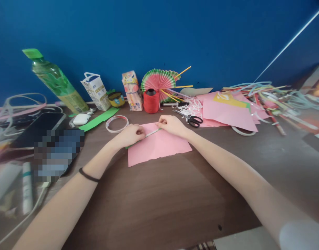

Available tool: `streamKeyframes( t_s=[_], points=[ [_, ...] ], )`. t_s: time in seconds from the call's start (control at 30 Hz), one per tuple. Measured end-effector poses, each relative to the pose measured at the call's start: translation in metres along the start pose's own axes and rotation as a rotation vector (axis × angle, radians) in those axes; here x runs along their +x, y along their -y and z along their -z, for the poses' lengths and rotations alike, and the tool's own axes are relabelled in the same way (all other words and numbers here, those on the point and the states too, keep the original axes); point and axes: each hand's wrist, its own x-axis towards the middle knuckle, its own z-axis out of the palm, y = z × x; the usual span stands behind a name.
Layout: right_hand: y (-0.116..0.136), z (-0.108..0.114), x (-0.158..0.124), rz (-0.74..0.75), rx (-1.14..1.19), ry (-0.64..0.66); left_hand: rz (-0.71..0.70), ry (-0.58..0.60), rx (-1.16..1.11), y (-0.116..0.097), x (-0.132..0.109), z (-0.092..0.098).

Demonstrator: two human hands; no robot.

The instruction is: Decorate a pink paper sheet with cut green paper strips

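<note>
A pink paper sheet [159, 146] lies flat on the brown table [154, 201] in front of me. Across its far edge runs a thin green and white strip [151, 133]. My left hand [130, 134] is closed, pinching the strip's left part. My right hand [170, 124] is closed too, pinching the strip's right end. Both hands rest on the sheet's upper edge, a few centimetres apart. A black band sits on my left wrist.
A tape roll [117, 124], green paper strip [99, 119], red thread spool [151, 101], black scissors [192, 119], paper fan [158, 80], cartons, a green bottle [56, 81] and earbud case [81, 119] stand behind. Pink sheets [227, 111] and paper strips pile at right. A phone lies left.
</note>
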Motion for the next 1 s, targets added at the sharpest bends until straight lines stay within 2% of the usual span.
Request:
streamKeyframes(
  t_s=[0.2,0.4,0.57,0.8,1.0],
  points=[
    [0.005,-0.005,-0.003,0.038,-0.056,-0.071,0.011,-0.013,-0.025,0.0,-0.001,0.0],
    [0.017,-0.017,-0.011,0.243,-0.015,-0.06,0.019,-0.009,-0.025,0.0,-0.001,0.0],
    [0.017,-0.019,-0.013,0.212,0.063,-0.006,0.019,-0.007,0.006,0.001,-0.001,-0.001],
    [0.015,-0.02,-0.012,0.193,0.089,-0.023,0.011,-0.002,0.01,0.002,0.0,0.0],
    [0.014,-0.021,-0.012,0.197,0.097,-0.032,0.101,-0.007,0.031,-0.007,-0.002,0.001]
  ],
)
